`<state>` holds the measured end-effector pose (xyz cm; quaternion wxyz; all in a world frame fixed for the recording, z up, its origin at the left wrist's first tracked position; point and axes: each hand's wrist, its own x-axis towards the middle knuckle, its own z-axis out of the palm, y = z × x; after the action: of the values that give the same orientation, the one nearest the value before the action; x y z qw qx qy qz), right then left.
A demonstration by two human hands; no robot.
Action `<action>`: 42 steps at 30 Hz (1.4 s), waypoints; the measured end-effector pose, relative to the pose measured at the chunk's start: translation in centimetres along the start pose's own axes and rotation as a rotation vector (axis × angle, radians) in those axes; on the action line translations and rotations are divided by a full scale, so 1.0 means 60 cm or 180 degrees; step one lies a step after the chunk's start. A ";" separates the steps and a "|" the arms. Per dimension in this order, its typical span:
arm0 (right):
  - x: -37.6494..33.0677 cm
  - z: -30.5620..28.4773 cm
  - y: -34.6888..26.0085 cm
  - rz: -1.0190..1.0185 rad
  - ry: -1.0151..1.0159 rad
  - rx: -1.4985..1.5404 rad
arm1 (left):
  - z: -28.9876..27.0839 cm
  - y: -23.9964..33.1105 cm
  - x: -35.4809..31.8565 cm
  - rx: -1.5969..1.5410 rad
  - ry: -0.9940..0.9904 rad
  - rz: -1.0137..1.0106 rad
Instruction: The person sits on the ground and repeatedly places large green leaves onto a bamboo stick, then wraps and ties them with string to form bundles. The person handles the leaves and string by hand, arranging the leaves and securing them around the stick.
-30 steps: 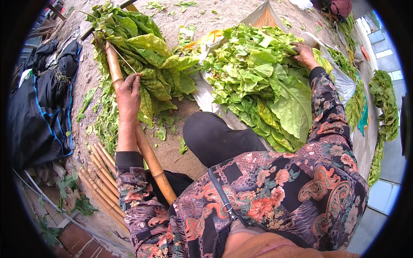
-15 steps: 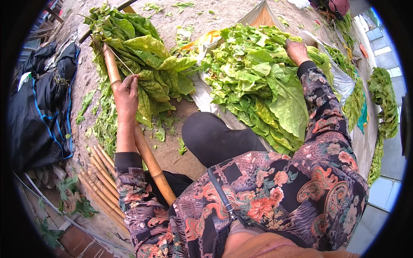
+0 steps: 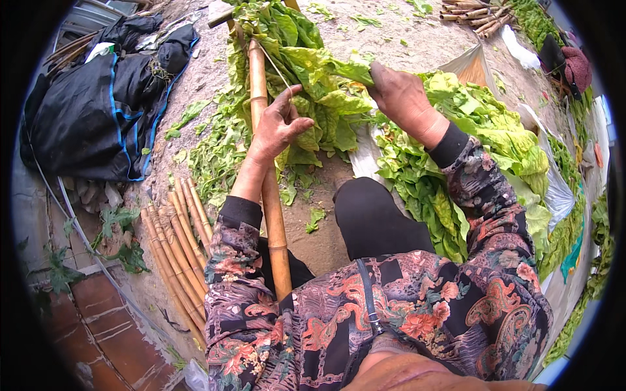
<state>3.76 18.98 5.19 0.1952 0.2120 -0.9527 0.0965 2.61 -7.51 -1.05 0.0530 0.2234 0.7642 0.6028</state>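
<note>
Item 1: leaf (image 3: 354,72), qty. unclear (poss. more than 1 layer). Loc.: btwn R hand (image 3: 399,96) and leaf bunch (image 3: 329,127), raised above left edge of pale sheet (image 3: 366,156). R hand: thumb & fingers pinched on leaf's right-hand end; fingertips partly hidden. Handling (est.): v. light, limp, thin blade; prob. tears or bruises if tugged. Best hold: thick stem end, light pinch; avoid gripping mid-blade.

Item 2: string (image 3: 275,65), thin, pale, taut-looking. Runs from upper end of pole (image 3: 259,91) down to L hand (image 3: 279,132). L hand: index extended, thumb spread apart from it, wrist over pole; whether folded fingers grasp string, can't tell. Handling (est.): light, flexible, may slip; hold near its lower end w/ slight tension.

Item 3: pole, 1 pc., jointed, tan; slants from top of ground area to wearer's lap. Est. stiff, smooth, fairly light; hold mid-length, at a joint.

Item 4: leaf bunch, against right side of pole, upper end. Est. soft, bulky, heavier en masse; support from below.

Item 5: leaf pile (image 3: 515,140), on sheet, right of wearer's knee. Est. slithery when stacked; lift few at a time by stems.

Misc.: spare poles (image 3: 179,244), lower left of ground; black cloth (image 3: 78,124), ground's upper-left corner, blue trim.
</note>
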 end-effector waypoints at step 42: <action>0.246 0.348 -0.172 0.1086 0.0096 0.5611 | -0.061 0.104 0.018 0.3247 0.0100 -0.0236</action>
<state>-10.91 -1.21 -6.57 -0.0428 0.1391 -0.5487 0.8233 2.08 -9.27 6.01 -0.0529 0.1845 0.9692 0.1541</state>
